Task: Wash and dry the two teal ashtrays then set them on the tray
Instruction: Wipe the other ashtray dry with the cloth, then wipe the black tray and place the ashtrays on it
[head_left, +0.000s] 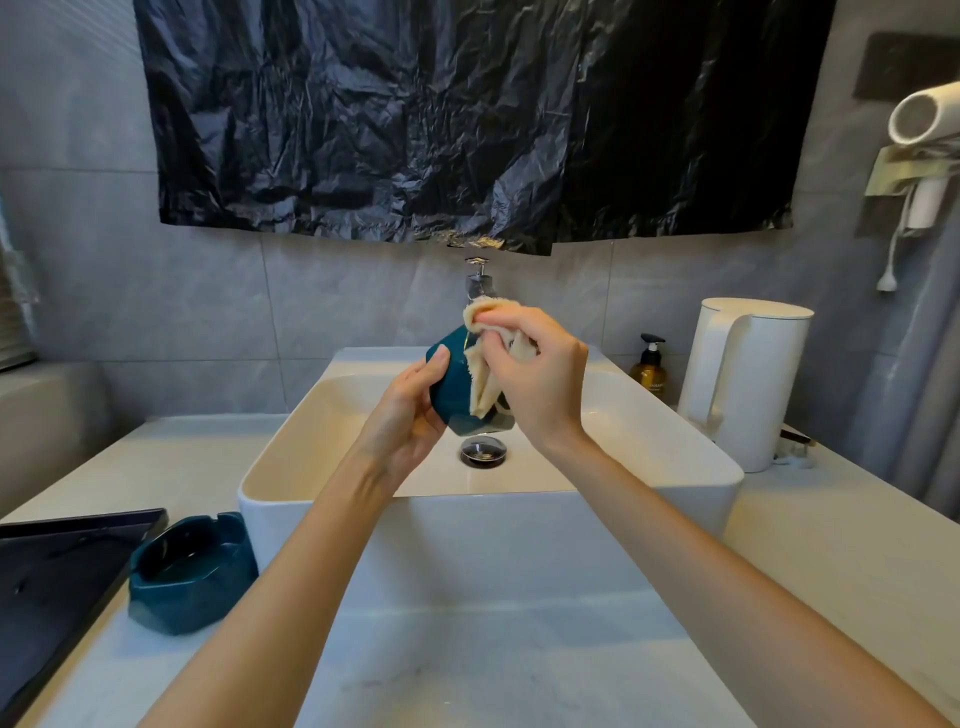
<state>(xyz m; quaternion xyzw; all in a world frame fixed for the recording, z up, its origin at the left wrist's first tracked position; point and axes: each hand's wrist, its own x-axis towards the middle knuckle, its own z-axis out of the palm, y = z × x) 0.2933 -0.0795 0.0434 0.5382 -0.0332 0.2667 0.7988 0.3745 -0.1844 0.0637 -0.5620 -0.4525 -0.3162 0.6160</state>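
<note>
Over the white sink (675, 447) my left hand (410, 410) grips a teal ashtray (454, 384), tilted on its side. My right hand (535, 369) is closed on a beige cloth (485, 379) and presses it against the ashtray's open face. The second teal ashtray (192, 571) stands upright on the counter at lower left, beside a dark tray (57, 571) that reaches the left edge of the view.
A chrome faucet (479, 283) rises behind the hands and a chrome drain (483, 451) lies below them. At right stand a white kettle (748, 379) and an amber pump bottle (649, 366). A hair dryer (924, 117) hangs on the wall. Black plastic sheeting (467, 119) covers the wall above.
</note>
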